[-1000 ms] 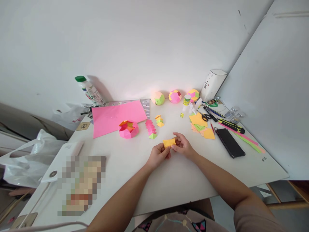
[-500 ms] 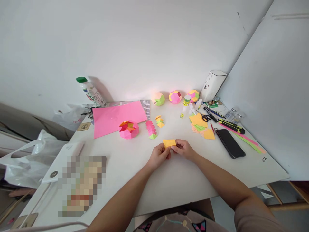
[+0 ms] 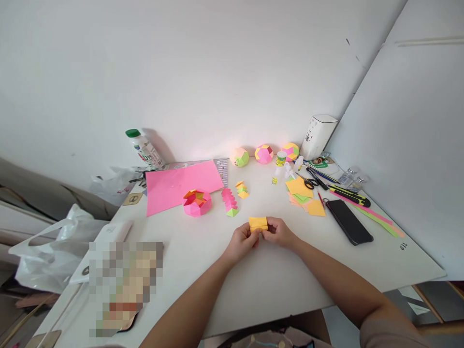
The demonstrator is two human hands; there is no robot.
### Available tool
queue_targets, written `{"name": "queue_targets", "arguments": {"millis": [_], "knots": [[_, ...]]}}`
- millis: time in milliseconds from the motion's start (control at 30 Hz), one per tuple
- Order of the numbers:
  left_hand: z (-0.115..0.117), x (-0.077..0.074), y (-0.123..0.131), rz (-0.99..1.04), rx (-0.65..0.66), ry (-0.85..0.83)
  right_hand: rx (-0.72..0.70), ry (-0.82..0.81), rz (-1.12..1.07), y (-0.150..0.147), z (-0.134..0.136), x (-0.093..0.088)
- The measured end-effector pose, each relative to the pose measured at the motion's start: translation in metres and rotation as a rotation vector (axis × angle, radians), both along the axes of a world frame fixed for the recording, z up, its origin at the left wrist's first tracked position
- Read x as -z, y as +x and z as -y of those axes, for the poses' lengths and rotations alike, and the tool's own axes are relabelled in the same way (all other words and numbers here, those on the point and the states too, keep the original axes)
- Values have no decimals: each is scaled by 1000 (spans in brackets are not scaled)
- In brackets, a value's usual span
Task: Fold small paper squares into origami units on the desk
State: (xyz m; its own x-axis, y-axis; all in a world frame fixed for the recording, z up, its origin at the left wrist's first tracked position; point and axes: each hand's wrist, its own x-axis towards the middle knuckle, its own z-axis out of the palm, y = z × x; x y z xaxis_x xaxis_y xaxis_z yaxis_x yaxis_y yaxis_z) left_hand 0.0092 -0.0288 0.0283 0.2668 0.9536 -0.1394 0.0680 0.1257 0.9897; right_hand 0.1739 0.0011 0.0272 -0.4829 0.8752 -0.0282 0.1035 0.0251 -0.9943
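Observation:
A small yellow-orange paper (image 3: 258, 223) with a crease across it is held upright over the front middle of the table. My left hand (image 3: 245, 240) pinches its left and lower edge, and my right hand (image 3: 279, 233) pinches its right side. Both thumbs meet near the lower edge; some fingertips are hidden behind the paper. Beyond the hands lie a row of folded pink pieces (image 3: 228, 199) ending in a green one and a short stack of orange and green folded pieces (image 3: 242, 190). To their left sits an open pink paper ball (image 3: 196, 205).
Loose sticky notes (image 3: 299, 187), scissors (image 3: 310, 183) and a black phone (image 3: 348, 221) lie at the right. Paper balls (image 3: 264, 153) line the wall. A pink sheet (image 3: 181, 183) and a green-capped bottle (image 3: 147, 151) are at the back left, a plastic bag (image 3: 54, 251) at far left.
The view has shifted slightly, so everything appears lower. Between both hands, the yellow-orange paper now shows more of its face, with a crease across it.

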Motion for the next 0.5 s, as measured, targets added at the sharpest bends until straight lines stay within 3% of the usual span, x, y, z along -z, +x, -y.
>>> {"name": "queue_targets", "arguments": {"millis": [500], "knots": [[-4, -3, -3, 111, -39, -59, 6, -91, -161, 4, -6, -1]]}}
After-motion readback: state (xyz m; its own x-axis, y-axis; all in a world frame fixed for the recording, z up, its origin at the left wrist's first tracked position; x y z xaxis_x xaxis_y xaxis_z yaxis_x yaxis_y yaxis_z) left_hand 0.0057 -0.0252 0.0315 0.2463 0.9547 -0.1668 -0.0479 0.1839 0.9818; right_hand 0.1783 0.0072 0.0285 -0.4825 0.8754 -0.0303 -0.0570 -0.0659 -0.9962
